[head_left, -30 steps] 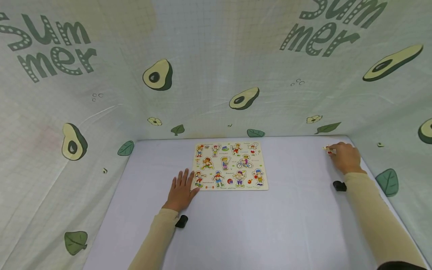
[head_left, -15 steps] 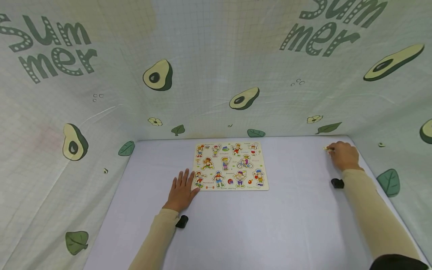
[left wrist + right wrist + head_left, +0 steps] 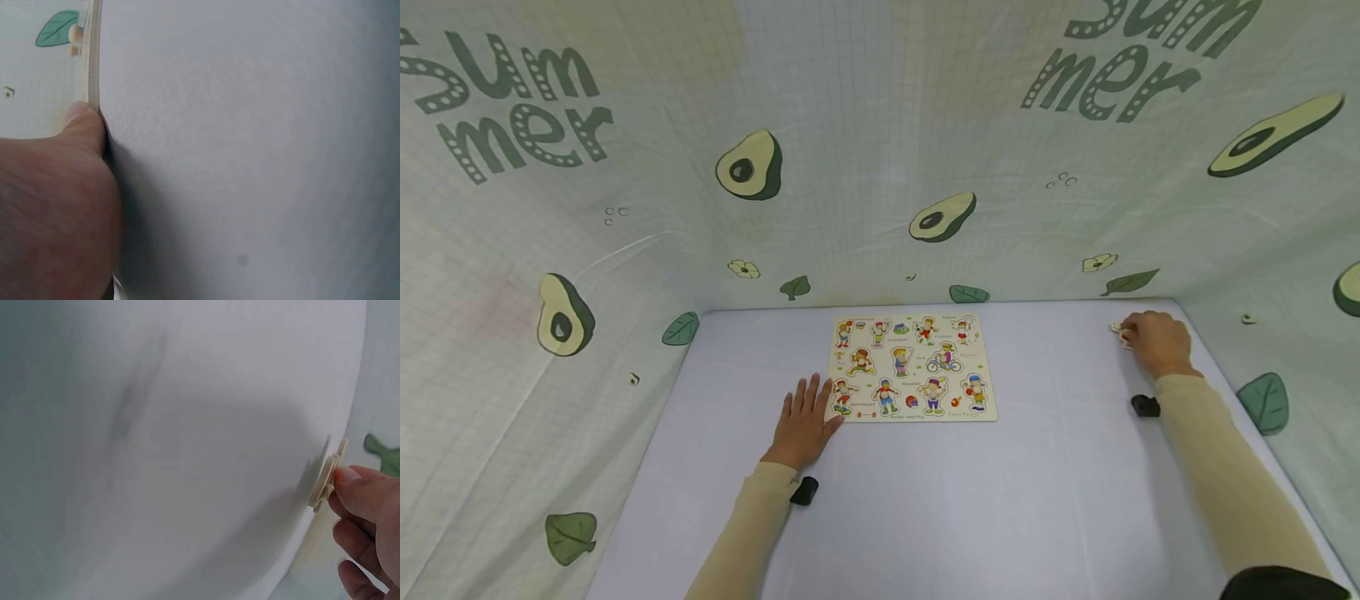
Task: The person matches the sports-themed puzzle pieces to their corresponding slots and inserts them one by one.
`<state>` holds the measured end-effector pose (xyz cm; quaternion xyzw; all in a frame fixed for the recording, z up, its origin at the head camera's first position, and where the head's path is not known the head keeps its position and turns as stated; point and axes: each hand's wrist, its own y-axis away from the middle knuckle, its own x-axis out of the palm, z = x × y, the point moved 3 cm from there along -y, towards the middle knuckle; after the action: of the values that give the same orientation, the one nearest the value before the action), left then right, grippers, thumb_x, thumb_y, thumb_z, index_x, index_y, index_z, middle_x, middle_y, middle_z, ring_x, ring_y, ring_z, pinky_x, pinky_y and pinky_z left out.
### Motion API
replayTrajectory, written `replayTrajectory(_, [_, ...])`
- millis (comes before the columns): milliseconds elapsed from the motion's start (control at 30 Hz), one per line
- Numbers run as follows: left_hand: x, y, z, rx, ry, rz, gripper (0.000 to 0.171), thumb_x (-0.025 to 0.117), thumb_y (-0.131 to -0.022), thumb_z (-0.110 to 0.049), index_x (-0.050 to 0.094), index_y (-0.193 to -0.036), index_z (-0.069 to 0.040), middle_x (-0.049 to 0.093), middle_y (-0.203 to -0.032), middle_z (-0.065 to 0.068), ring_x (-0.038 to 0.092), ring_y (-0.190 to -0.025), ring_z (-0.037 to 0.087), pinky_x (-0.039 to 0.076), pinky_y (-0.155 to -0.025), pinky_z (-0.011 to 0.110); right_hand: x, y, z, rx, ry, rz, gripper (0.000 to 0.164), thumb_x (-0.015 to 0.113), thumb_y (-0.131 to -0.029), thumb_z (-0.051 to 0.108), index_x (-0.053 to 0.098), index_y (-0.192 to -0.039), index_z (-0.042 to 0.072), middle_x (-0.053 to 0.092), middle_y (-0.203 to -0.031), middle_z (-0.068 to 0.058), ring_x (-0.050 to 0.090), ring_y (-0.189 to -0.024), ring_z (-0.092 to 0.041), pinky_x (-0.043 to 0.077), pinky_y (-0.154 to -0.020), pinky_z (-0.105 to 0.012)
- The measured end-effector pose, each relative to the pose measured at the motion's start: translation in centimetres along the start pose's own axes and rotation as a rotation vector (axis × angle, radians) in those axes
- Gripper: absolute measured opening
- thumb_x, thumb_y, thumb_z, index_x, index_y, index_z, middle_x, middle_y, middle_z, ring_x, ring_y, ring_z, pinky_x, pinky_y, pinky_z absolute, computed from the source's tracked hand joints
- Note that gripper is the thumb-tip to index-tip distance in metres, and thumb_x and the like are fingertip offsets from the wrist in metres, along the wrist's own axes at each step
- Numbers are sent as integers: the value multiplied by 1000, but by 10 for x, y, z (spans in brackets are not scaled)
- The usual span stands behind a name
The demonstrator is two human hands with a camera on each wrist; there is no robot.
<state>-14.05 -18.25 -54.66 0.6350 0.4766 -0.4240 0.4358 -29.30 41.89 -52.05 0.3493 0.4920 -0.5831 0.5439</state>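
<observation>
A wooden peg puzzle board (image 3: 917,407), printed with several sporty figures, lies flat at the table's middle back. My left hand (image 3: 798,425) rests with straight, spread fingers at its lower left corner. In the left wrist view the thumb (image 3: 81,125) presses on the edge of the board (image 3: 94,56). Far to the right, near the table's back corner, my right hand (image 3: 1163,343) pinches a small wooden puzzle piece (image 3: 326,478) between thumb and fingers. From the side it looks layered, close over the table; its picture is mostly hidden in the head view.
The table (image 3: 955,508) has a white cover. A cloth (image 3: 850,242) with avocados, leaves and lettering hangs behind it and along both sides. Each wrist carries a small black camera (image 3: 804,492). A black shape (image 3: 1285,583) shows at the bottom right edge.
My right hand has shifted slightly left with the puzzle piece, which has turned in its fingers. The left hand and the board have stayed in place.
</observation>
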Motion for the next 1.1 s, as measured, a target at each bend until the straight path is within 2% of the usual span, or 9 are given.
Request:
replayTrajectory(167, [-3, -1, -1, -7, -11, 0, 72, 55, -110, -38, 27, -166, -1, 17, -174, 26, 12, -161, 48, 14, -128, 64, -1, -1, 25, -55, -12, -27, 12, 74, -95, -1, 74, -104, -9, 70, -97, -32, 64, -88, -55, 46, -73, -65])
replayTrajectory(467, [0, -2, 0, -18, -36, 24, 75, 53, -111, -41, 24, -167, -2, 14, -175, 24, 10, -162, 47, 13, -129, 63, 0, -1, 85, -166, -46, -97, 10, 78, -91, -2, 77, -100, -6, 73, -94, -26, 65, -87, -48, 48, -73, -61])
replayTrajectory(767, [0, -1, 2, -9, -22, 23, 75, 53, -111, -41, 23, -167, -1, 13, -175, 25, 9, -161, 48, 12, -129, 64, 9, -6, 139, -215, -51, -47, 10, 78, -93, 0, 78, -102, -4, 74, -97, -22, 65, -93, -42, 50, -83, -59])
replayTrajectory(967, [0, -2, 1, -13, -22, 15, 73, 54, -111, -39, 25, -167, -2, 14, -175, 25, 10, -161, 47, 12, -129, 64, 20, -13, 164, -238, -32, -26, 12, 78, -94, 2, 78, -105, -4, 76, -101, -20, 67, -97, -41, 52, -90, -58])
replayTrajectory(1100, [0, -2, 0, -18, -28, 20, 73, 54, -110, -39, 25, -167, -2, 15, -175, 25, 10, -162, 47, 13, -129, 63, 27, -17, 177, -249, -22, -14, 12, 78, -94, 3, 78, -105, -3, 76, -101, -18, 68, -97, -39, 52, -91, -55])
